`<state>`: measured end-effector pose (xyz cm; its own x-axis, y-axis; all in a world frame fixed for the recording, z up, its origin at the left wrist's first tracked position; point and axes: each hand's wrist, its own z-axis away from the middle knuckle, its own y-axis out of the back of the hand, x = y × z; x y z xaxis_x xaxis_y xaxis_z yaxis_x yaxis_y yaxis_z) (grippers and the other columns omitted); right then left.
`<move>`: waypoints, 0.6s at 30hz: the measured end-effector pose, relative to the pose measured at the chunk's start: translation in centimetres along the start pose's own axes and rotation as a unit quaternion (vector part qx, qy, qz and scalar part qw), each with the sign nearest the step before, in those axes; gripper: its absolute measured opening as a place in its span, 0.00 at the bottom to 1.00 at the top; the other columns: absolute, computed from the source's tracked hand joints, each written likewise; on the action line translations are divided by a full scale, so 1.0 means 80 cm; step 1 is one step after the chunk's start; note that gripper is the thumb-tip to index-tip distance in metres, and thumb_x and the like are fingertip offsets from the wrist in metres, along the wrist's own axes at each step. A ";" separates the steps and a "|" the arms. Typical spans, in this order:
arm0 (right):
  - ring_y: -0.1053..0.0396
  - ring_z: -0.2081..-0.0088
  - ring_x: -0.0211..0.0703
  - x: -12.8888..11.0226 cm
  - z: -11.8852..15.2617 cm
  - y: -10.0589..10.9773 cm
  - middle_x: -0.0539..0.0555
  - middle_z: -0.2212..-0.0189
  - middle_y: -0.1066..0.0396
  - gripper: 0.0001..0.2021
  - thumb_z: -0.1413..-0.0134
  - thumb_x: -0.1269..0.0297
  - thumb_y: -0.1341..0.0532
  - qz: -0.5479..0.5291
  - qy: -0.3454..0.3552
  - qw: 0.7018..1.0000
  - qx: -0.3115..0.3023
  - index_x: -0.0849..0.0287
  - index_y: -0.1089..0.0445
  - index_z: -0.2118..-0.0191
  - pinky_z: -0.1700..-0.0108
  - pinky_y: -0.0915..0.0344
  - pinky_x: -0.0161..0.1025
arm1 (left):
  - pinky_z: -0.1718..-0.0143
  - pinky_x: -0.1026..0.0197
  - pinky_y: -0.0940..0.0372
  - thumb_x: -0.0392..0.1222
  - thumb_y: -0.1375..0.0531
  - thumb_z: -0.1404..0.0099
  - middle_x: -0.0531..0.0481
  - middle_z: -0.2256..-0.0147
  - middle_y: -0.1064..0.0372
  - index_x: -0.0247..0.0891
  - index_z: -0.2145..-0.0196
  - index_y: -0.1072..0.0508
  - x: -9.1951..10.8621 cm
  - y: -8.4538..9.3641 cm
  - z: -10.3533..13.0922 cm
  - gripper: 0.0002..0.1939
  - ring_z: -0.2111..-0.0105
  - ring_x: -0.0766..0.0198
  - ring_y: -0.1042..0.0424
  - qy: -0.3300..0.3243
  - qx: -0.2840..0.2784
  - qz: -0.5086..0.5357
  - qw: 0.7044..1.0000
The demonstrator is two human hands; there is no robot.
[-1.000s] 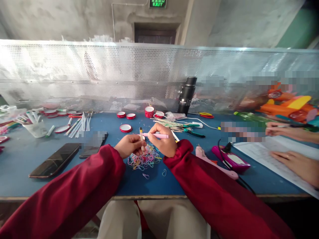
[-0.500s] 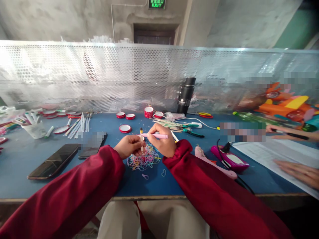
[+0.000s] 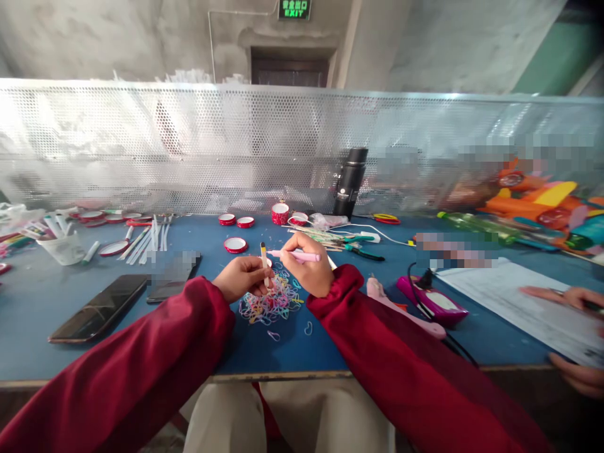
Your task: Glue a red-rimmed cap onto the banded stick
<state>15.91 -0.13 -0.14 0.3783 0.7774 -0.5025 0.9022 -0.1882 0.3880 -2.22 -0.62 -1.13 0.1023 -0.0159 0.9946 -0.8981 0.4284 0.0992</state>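
Left hand (image 3: 243, 277) fingers are pinched on a thin, pale stick (image 3: 265, 263), held upright with a yellow band and black tip on top — right hand (image 3: 309, 270) fingers are closed pen-style around a pink felt-tip pen (image 3: 307, 257). What's changed: the pen's tip crossed the stick half a second ago and now sits just beside it, so I'd call it a little break in contact, though I can't tell if they're fully apart. Under the hands there's a pile of colourful little loops (image 3: 274, 309) on the blue counter (image 3: 325, 352), then a red-rimmed lid (image 3: 235, 245) and teal-handled pliers (image 3: 365, 253) further out.
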 end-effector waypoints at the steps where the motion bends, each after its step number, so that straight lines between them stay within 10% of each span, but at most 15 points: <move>1: 0.38 0.73 0.37 0.000 0.000 0.000 0.48 0.76 0.35 0.05 0.47 0.67 0.41 -0.004 0.005 1.000 -0.003 0.57 0.36 0.73 0.69 0.42 0.37 | 0.78 0.68 0.36 0.50 0.34 0.45 0.50 0.76 0.29 0.32 0.73 0.31 -0.001 0.000 0.000 0.17 0.79 0.71 0.31 -0.001 -0.003 -0.002 1.000; 18: 0.38 0.75 0.36 -0.003 -0.001 0.000 0.47 0.77 0.35 0.05 0.48 0.67 0.42 -0.018 -0.006 1.000 -0.004 0.57 0.36 0.73 0.71 0.42 0.36 | 0.76 0.68 0.36 0.50 0.34 0.46 0.51 0.75 0.29 0.34 0.70 0.30 0.003 -0.001 0.003 0.16 0.78 0.70 0.30 -0.001 0.015 -0.004 1.000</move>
<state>15.77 -0.30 0.04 0.3483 0.7761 -0.5257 0.9137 -0.1558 0.3753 -2.26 -0.90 -0.90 0.1084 -0.0205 0.9939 -0.9099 0.4007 0.1075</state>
